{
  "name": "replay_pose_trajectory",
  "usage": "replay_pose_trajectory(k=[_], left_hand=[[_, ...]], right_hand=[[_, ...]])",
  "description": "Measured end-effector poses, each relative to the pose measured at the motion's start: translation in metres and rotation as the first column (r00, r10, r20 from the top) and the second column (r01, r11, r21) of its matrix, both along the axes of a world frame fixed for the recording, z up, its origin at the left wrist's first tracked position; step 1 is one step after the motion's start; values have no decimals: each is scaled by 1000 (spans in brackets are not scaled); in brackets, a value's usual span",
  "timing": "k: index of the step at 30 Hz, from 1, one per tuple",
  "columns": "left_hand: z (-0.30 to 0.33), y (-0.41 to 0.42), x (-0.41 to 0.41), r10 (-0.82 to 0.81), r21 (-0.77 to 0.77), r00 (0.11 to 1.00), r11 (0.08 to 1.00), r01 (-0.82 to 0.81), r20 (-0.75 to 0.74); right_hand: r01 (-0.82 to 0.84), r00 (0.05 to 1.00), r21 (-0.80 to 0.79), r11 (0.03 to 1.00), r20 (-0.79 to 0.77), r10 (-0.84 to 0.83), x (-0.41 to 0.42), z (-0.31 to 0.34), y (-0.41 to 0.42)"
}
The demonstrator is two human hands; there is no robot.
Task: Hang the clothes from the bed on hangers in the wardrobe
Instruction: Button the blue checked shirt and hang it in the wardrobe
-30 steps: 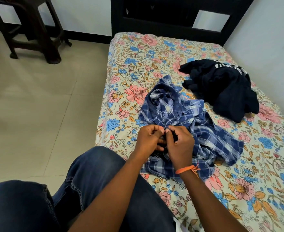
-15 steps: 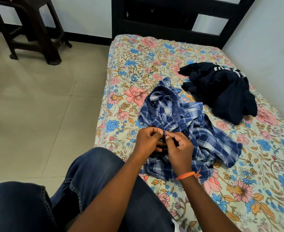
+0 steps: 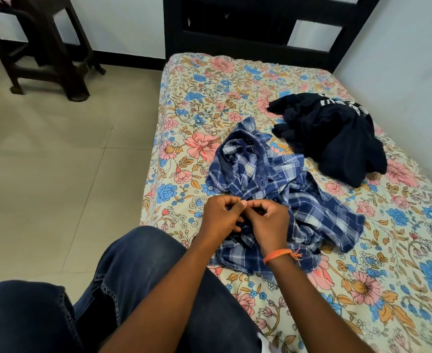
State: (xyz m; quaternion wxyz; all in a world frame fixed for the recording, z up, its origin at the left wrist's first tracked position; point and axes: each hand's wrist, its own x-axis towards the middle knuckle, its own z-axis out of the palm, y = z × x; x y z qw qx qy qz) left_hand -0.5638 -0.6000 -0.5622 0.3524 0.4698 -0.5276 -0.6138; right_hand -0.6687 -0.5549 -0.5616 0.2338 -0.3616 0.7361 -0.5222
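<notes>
- Blue plaid shirt (image 3: pixel 281 189): crumpled in a heap on the near-left part of the bed (image 3: pixel 235 80), collar end toward the far side, hem trailing to the right. No hanger or wardrobe in view.
- Handling, judged: light woven cloth, fully limp, not fragile, not slippery. It will sag and bunch from any single hold, so best taken at collar or both shoulders to open it out for a hanger. Buttons and placket are the fiddly points.
- Left hand (image 3: pixel 220 217): fingers curled, thumb and forefinger pinching a small bit of the shirt's edge at the near end of the heap.
- Right hand (image 3: pixel 268 222): same posture, fingertips meeting those of the left hand, pinching the same spot. What exactly sits between the fingertips (possibly a button) is too small to tell.
- Shirt relative to the grip: the bulk lies beyond and to the right of both hands, resting on the bed; only the near edge is lifted into the fingers.
- Step in hand, judged: working the front fastening before hanging. Task at an early stage.
- Dark garment (image 3: pixel 337 141): second heap, far right of the shirt, just apart from it, untouched.
- Orange wrist thread (image 3: pixel 278 254) on the right wrist.
- Dark chair (image 3: pixel 44 47) on the floor, far left, well apart from the bed.
</notes>
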Motion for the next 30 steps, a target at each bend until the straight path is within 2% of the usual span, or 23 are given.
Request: replay_pose_trajectory(k=[2, 7, 13, 16, 18, 20, 21, 22, 23, 25, 27, 28, 29, 30], left_hand=[[-1, -1, -1, 21, -2, 1000, 1000, -21, 14], [-5, -1, -2, 42, -75, 993, 997, -34, 107], [-7, 2, -5, 118, -186, 970, 979, -79, 211], [-7, 2, -7, 84, -191, 968, 981, -38, 238], [-6, 2, -9, 61, -146, 974, 989, -30, 217], [-8, 2, -11, 49, -95, 983, 995, -32, 174], [-8, 2, -11, 48, -86, 985, 996, -34, 165], [-10, 2, -11, 52, -95, 983, 995, -36, 174], [-11, 1, -11, 55, -126, 977, 992, -29, 206], [-13, -1, -11, 51, -226, 949, 974, 21, 311], [-13, -2, -12, 26, -309, 930, 946, 96, 367], [-13, -2, -13, -1, -343, 926, 929, 141, 377], [-13, -1, -14, -33, -374, 921, 908, 189, 387], [-13, -1, -15, -67, -400, 919, 886, 234, 388]], right_hand=[[27, 999, 9, 1000, -33, -26, 4, -1, -2], [-31, 946, 45, 998, -322, 44, 5, 2, -3], [-50, 926, 78, 996, -370, 76, 6, 1, -4], [-17, 969, 11, 1000, -247, 19, 7, -4, -1], [34, 999, -20, 999, -17, -34, 7, -6, -1], [51, 969, -10, 999, 244, -47, 4, -5, 0], [28, 951, -4, 1000, 309, -25, 1, -4, 0], [-4, 952, 7, 1000, 305, 2, -2, -2, 1], [-24, 975, 30, 999, 222, 17, -5, 0, 1], [5, 996, 14, 1000, -92, -4, -10, 5, -2], [27, 935, -114, 993, -349, -66, -14, 14, -11], [-14, 897, -162, 987, -438, -59, -17, 17, -19], [-72, 859, -145, 987, -512, -13, -20, 21, -29], [-139, 816, -63, 988, -573, 79, -22, 25, -41]])
